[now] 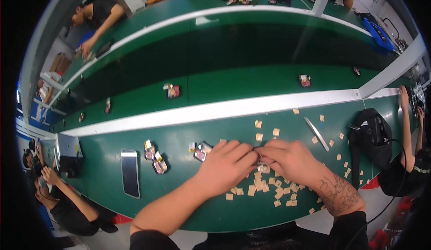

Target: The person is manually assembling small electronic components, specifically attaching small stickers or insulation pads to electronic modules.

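Small part [262, 164], mostly hidden, pinched where fingertips of left hand [228, 162] and right hand [291, 161] are held together, above scattered tan squares [252, 188] on green table [101, 171]. Fine two-handed work on the part judged in hand; steady pinch called for next

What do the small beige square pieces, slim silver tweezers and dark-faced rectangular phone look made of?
Small beige square pieces: matte, perhaps card or plastic; flat, dull faces leave it open. Slim silver tweezers: probably smooth metal, from the pale sheen. Dark-faced rectangular phone: likely smooth glass in front, from its even dark look; casing unclear.
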Demonstrator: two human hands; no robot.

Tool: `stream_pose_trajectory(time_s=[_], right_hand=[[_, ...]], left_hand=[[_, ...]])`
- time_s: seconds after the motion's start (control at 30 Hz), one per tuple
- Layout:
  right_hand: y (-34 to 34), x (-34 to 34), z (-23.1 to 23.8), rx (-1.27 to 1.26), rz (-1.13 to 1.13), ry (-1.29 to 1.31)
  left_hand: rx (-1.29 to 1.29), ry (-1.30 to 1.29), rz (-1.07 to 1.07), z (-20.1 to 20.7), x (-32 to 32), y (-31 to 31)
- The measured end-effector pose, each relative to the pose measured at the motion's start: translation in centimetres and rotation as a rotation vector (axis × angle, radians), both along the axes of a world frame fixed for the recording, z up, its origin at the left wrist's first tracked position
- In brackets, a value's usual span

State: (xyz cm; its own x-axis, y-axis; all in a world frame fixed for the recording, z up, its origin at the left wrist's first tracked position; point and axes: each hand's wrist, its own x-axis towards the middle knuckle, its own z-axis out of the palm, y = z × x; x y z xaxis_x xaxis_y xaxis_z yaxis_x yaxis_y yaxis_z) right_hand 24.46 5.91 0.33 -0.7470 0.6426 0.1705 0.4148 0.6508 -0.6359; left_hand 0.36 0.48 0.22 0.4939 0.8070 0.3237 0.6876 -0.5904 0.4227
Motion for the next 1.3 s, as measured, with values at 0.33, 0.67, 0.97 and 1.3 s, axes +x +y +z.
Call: stream_pose_trajectory(time_s=[0.33, 0.67, 0.97, 1.3], right_hand=[[0.9, -0.4, 0.4, -0.171, -0.057, 0.080], [-0.3, -1.5, 1.3, -0.225, -0.144, 0.040], [-0.7, -2.6, 1.9, -0.127, -0.198, -0.044], [-1.7, -1.7, 2.2, -0.069, -0.156, -0.016]], left_hand=[[0.012, -0.074, 0.020, -0.9, -0.3, 0.1], [-0.001, -0.115, 0.021, -1.6, -0.2, -0.4], [-0.002, -0.121, 0.027, -1.4, 0.1, -0.5], [0.013, -0.151, 0.066, -1.2, 0.3, -0.4]])
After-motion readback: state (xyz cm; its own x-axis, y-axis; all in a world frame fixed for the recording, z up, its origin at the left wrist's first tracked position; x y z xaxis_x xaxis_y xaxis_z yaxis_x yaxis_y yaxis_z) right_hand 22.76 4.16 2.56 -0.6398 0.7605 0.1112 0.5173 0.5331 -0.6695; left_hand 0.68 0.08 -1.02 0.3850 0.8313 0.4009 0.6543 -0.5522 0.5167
